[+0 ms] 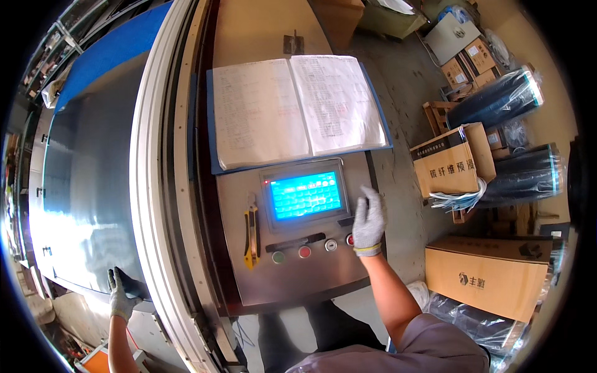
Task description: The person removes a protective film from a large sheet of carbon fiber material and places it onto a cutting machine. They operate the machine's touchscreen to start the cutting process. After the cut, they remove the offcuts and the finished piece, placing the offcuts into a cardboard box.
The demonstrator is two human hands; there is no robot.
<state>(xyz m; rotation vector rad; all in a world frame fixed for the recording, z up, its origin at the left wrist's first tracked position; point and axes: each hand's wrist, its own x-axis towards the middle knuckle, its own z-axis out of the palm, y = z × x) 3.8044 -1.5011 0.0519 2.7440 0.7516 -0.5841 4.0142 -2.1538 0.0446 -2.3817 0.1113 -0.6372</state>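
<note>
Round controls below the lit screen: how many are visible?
4, left to right: green button, red button, silver control, second red button, partly covered by the right hand; it may hide more.

The light was strongest in the left part of the frame, where a white glare lay on the dark panel (93, 143) and washed out some of its surface. Near the centre, the blue screen (305, 196) shone brightly, its small signs blurred. The open book (261, 112) looked pale, with its writing rather faint. Plastic-wrapped rolls (491, 105) at the right showed small reflections. Straight edges bent toward the rim, and the corners were black.
</note>
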